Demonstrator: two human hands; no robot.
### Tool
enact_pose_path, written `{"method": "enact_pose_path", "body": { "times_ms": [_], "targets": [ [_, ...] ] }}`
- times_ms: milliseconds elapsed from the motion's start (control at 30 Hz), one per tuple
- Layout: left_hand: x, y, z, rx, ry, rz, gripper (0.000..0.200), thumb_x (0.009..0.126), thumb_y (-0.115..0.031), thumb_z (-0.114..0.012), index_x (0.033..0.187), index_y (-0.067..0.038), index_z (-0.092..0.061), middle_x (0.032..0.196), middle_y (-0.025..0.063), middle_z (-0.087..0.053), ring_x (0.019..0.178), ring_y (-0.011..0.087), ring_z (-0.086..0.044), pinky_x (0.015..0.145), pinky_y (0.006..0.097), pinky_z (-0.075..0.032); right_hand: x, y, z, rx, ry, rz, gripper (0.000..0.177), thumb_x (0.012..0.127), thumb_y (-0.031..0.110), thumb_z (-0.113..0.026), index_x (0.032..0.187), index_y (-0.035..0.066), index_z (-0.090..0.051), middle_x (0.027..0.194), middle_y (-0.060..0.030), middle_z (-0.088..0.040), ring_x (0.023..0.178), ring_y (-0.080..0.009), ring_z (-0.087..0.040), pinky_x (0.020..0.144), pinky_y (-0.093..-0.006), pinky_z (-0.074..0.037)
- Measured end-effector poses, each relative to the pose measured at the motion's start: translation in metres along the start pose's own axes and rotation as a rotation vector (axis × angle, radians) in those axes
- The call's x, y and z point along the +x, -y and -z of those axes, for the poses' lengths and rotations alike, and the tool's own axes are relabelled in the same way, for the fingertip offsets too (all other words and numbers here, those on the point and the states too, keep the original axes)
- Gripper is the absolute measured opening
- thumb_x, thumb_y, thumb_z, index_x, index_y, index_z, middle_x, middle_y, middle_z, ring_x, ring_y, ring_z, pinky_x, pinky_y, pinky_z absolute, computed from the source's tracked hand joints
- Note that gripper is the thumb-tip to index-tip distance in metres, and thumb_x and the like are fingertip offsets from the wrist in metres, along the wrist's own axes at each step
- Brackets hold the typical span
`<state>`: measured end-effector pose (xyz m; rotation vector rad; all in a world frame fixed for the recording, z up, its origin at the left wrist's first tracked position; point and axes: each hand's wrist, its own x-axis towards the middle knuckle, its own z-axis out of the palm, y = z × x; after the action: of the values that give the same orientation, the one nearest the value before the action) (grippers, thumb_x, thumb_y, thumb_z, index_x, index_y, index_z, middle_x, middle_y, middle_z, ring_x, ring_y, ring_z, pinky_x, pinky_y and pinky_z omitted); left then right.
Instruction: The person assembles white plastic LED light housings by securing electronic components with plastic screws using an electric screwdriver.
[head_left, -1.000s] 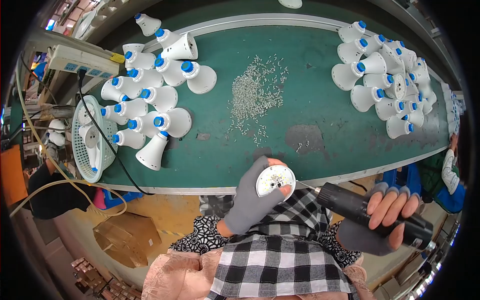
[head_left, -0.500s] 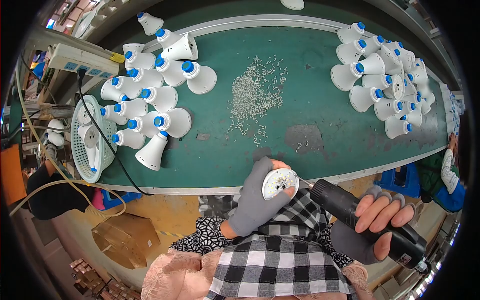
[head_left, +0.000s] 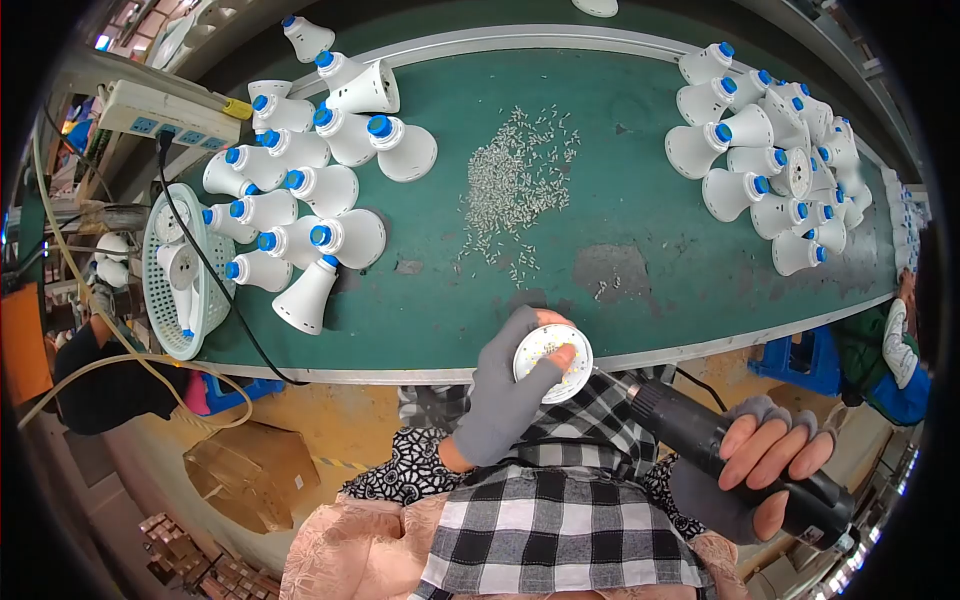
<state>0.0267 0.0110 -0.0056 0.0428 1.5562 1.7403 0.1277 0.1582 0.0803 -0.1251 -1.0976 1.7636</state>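
Note:
My left hand [head_left: 508,385], in a grey fingerless glove, grips a white lamp housing [head_left: 575,387] whose round face with small yellow LEDs points up. The left thumb lies across that face; most of the housing's body is hidden by the hand. My right hand [head_left: 755,455], gloved alike, is wrapped round a black electric screwdriver [head_left: 690,423]. Its thin bit points left, with the tip close to the right rim of the lamp's face. Beyond both hands, a heap of small screws [head_left: 515,180] is spread on the green table [head_left: 450,290].
White lamp housings with blue caps stand in groups at left [head_left: 325,188] and right [head_left: 730,193]. A pale green basket [head_left: 160,290] holds more, with a black cable [head_left: 190,240] hanging over it from a power strip [head_left: 165,120]. Other people's arms show at both sides.
The left thumb has moved further over the lamp's face, and the lamp has shifted slightly left. The screwdriver has come down a little, its bit now lower along the rim.

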Motion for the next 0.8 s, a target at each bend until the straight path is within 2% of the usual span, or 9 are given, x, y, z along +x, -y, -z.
{"method": "enact_pose_path", "body": {
  "times_ms": [133,433,567,800],
  "targets": [
    [-0.003,0.0,-0.007,0.134,-0.033,-0.08,0.027,0.087,-0.018,-0.063,0.108,-0.001,-0.06,0.1,0.0051,-0.061,0.089,0.0111,-0.06,0.078,0.0252,-0.049,-0.01,0.008,0.004,-0.065,0.029,-0.041,0.039,0.076,0.013,-0.076,0.09,0.011,-0.04,0.064,-0.0004,-0.048,0.05,-0.0134,-0.055,0.063,-0.0308,-0.049],
    [-0.004,0.0,-0.008,0.139,-0.023,-0.083,0.027,0.087,-0.018,-0.062,0.107,-0.001,-0.06,0.103,0.0059,-0.06,0.091,0.0114,-0.059,0.08,0.0256,-0.048,-0.019,0.005,0.006,-0.128,0.053,-0.034,0.042,0.076,0.016,-0.078,0.092,0.013,-0.04,0.066,-0.0006,-0.049,0.051,-0.014,-0.056,0.065,-0.0312,-0.05],
    [-0.004,0.001,-0.008,0.167,-0.025,-0.086,0.026,0.087,-0.018,-0.062,0.107,-0.001,-0.06,0.103,0.0061,-0.06,0.092,0.0119,-0.059,0.08,0.0263,-0.048,-0.017,0.013,0.001,-0.238,0.089,-0.17,0.043,0.077,0.016,-0.079,0.092,0.013,-0.039,0.064,-0.0004,-0.048,0.052,-0.0141,-0.056,0.065,-0.0314,-0.05],
    [-0.003,0.001,-0.008,0.213,-0.02,-0.117,0.025,0.087,-0.017,-0.062,0.107,-0.001,-0.06,0.103,0.0065,-0.06,0.093,0.0126,-0.059,0.082,0.027,-0.047,-0.016,0.002,0.006,-0.161,0.097,-0.106,0.042,0.076,0.016,-0.078,0.092,0.013,-0.039,0.063,-0.0004,-0.048,0.05,-0.0138,-0.056,0.064,-0.0304,-0.05]
  ]
}}
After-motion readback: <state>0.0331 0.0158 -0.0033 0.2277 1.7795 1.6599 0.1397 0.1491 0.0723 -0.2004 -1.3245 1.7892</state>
